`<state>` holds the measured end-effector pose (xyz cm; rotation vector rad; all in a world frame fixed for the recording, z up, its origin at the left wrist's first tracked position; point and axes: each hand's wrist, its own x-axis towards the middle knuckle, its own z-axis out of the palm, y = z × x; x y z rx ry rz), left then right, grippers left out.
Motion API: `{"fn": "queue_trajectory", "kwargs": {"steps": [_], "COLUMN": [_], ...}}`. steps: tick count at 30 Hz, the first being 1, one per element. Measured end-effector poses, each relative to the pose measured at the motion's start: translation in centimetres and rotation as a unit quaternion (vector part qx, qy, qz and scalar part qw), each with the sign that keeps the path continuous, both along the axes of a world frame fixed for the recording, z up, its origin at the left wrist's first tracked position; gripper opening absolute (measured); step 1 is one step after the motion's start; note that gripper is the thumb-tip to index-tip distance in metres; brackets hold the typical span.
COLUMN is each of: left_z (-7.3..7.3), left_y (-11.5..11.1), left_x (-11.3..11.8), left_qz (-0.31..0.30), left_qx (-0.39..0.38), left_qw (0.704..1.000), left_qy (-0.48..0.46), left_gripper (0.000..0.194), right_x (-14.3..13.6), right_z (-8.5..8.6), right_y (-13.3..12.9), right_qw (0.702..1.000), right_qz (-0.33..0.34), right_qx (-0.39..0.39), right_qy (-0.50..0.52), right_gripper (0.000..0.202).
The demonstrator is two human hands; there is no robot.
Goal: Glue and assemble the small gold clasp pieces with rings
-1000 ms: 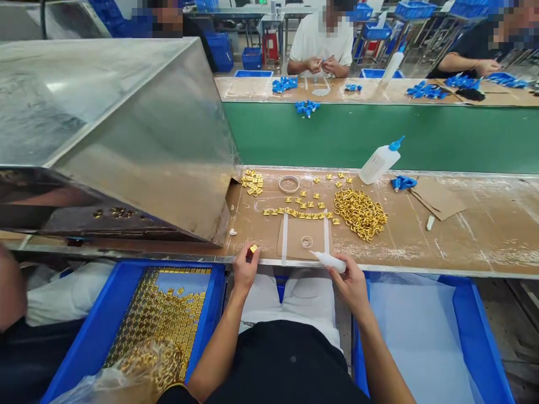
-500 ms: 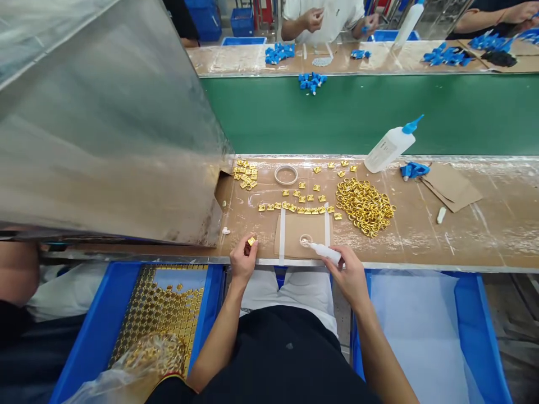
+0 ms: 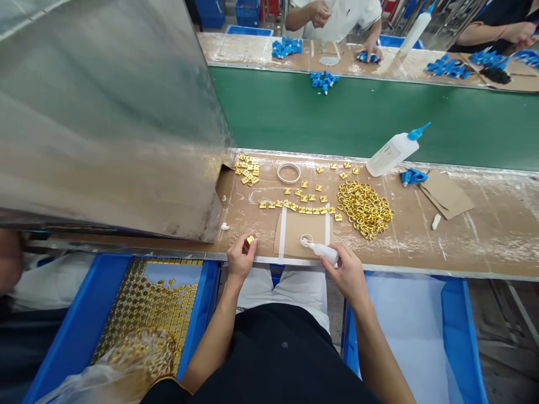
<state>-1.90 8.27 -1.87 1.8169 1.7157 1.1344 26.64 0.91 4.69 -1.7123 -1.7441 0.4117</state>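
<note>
Between the fingertips of my left hand (image 3: 241, 259) is a small gold square piece (image 3: 250, 239), held over the bench's front edge. My right hand (image 3: 346, 270) grips a small white squeeze bottle (image 3: 325, 252), tilted with its nozzle pointing left. The nozzle tip is at a clear ring-shaped patch (image 3: 306, 240) on a cardboard pad (image 3: 304, 224) with white tape strips; whether it touches, I cannot tell. Beyond the pad runs a row of gold square pieces (image 3: 309, 211), with more scattered behind. A heap of gold rings (image 3: 365, 209) lies to the right.
A big metal housing (image 3: 126, 123) blocks the left side. A roll of tape (image 3: 288, 173), a large white bottle (image 3: 391, 154) and cardboard pieces (image 3: 447, 193) are on the bench. Blue bins (image 3: 206, 292) flank my lap. Across the green belt (image 3: 269, 106), other people work.
The view has shifted and tilted slightly. Both my hands keep their holds, the nozzle still at the ring-shaped patch. Across the belt, a co-worker's hand has lowered onto blue pieces.
</note>
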Motion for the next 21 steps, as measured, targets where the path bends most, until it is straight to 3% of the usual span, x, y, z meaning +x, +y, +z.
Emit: {"fn": "queue_trajectory", "kwargs": {"steps": [8,21], "left_z": [0.0,-0.3], "left_y": [0.0,0.0], "left_x": [0.1,0.0], "left_qz": [0.006,0.015], "left_qx": [0.004,0.003], "left_qw": [1.000,1.000], "left_qy": [-0.004,-0.003], "left_gripper": [0.032,0.032], "right_x": [0.2,0.2], "right_z": [0.7,0.9], "right_y": [0.4,1.1], "right_qw": [0.999,0.994], "right_qz": [0.006,0.033], "right_qx": [-0.044,-0.032], "right_qy": [-0.022,-0.099], "right_gripper": [0.033,0.038]}}
